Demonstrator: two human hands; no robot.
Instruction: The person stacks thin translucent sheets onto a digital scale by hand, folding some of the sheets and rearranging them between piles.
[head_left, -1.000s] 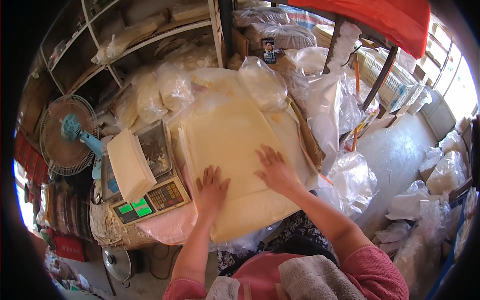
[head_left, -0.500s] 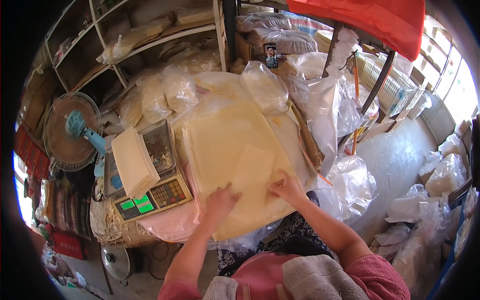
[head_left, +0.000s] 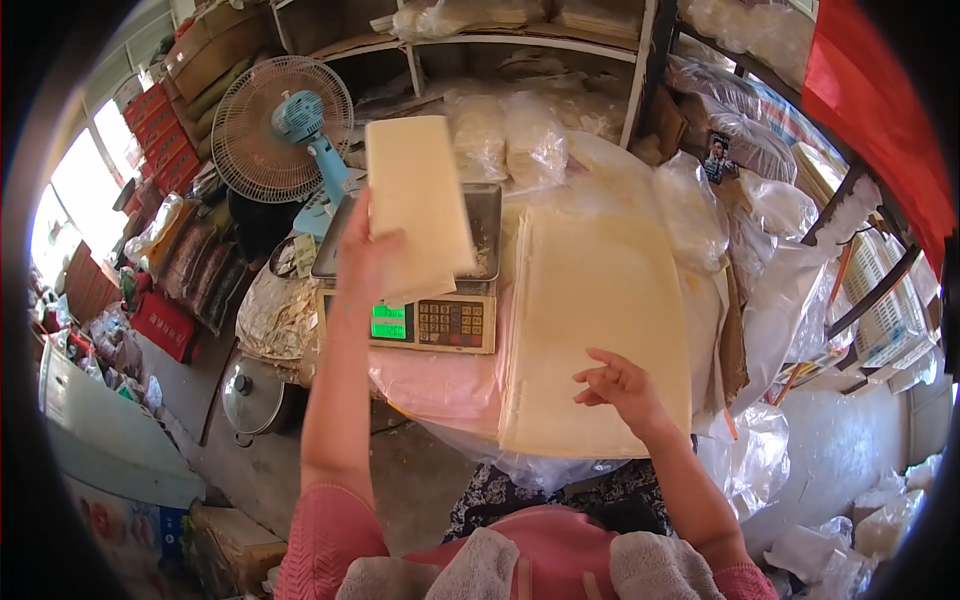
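Observation:
My left hand (head_left: 366,245) grips the left edge of a thick stack of folded cream sheets (head_left: 420,190), its thumb lying across the top face. This stack is over the metal pan (head_left: 487,215) of a digital scale (head_left: 458,322) with a lit green display. Whether the stack still rests on the pan is hidden. A broad pile of large pale yellow sheets (head_left: 590,290) lies to the right of the scale. Over the lower right part of that pile is my right hand (head_left: 622,388), empty, with its fingers apart.
A blue fan (head_left: 300,115) stands behind the scale at left. Clear plastic bags (head_left: 535,140) of pale sheets line the table's back, and another bag (head_left: 690,210) sits beside the pile. Pink sheeting (head_left: 440,385) covers the front edge. A lidded pot (head_left: 252,395) stands lower left.
My left hand has gone from the large pile to the folded stack at the scale. My right hand has opened. The small folded piece on the pile is gone from there. The view has turned left.

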